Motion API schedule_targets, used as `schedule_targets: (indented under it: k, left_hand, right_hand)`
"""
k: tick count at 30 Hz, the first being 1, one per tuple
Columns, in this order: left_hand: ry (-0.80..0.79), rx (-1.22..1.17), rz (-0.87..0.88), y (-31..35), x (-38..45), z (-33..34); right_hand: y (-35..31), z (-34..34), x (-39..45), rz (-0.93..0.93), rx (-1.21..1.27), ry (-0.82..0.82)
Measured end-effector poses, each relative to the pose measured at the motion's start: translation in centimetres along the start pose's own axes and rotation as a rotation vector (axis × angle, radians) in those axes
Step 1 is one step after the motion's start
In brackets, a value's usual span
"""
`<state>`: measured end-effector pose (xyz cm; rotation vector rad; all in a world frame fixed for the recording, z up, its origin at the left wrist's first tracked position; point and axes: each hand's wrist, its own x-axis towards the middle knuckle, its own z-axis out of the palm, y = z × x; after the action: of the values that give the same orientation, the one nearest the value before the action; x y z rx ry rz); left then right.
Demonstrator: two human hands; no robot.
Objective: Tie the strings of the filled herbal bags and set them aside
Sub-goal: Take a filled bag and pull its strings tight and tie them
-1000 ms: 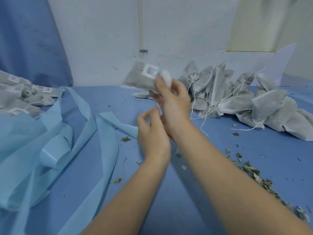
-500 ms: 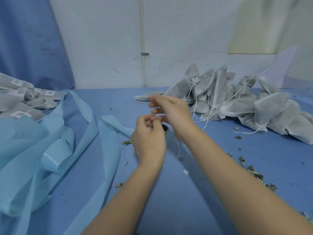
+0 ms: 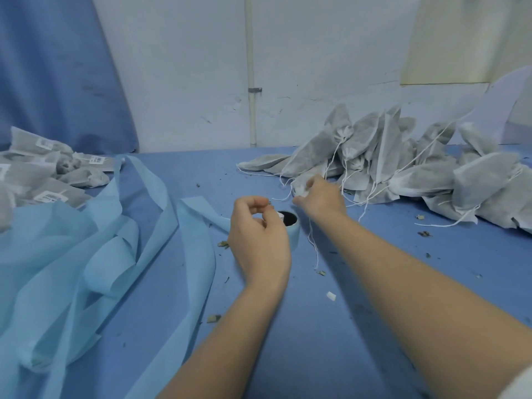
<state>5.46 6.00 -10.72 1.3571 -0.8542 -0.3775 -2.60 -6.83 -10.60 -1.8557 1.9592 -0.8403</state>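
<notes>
Head view: the right hand (image 3: 321, 194) reaches forward to the near edge of the heap of filled grey herbal bags (image 3: 403, 162) on the far right of the blue tabletop (image 3: 359, 283), its fingers curled round the gathered neck of one bag (image 3: 300, 184), whose white string (image 3: 312, 243) trails down across the cloth. The left hand (image 3: 259, 240) hovers nearer the body, fingers curled with thumb and forefinger close together; whether it pinches anything I cannot tell. Just behind it sits a roll of pale blue tape (image 3: 290, 226). Loose pale blue fabric strips (image 3: 86, 249) sprawl at left, beyond them labelled finished bags (image 3: 49, 174). Dried herb crumbs (image 3: 423, 226) dot the cloth.
</notes>
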Motion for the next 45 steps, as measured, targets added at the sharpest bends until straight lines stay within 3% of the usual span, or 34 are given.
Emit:
schedule_targets:
  k: [5,15,21,28,31,39,45]
  left_hand:
    - [-0.011,-0.004,-0.004,0.0,-0.1,0.0]
    - [-0.042,-0.007,0.025,0.0,-0.1,0.1]
    - [-0.139,0.060,0.167,0.2,-0.9,0.2]
    - [-0.466,0.290,0.652,0.6,-2.0,0.3]
    - [-0.545,0.315,0.740,0.6,-2.4,0.2]
    - [-0.643,0.147,0.547,1.3,-3.2,0.2]
    - [-0.721,0.506,0.548,2.7,-2.5,0.5]
  right_hand:
    - [0.4,0.6,0.8,-0.003,-0.073,0.006]
    - [2.9,-1.8,-2.4,0.047,0.503,0.175]
    - [4.3,-5.6,-6.4,0.048,0.859,0.021]
    - [5.1,-9.1,-10.7,0.022,1.100,-0.195]
    - [5.4,-10.0,-11.3,0.005,1.067,-0.345]
    - [5.8,-11.3,-11.9,-0.059,1.047,-0.523]
    - [6.4,-11.4,-11.4,-0.054,1.049,-0.331]
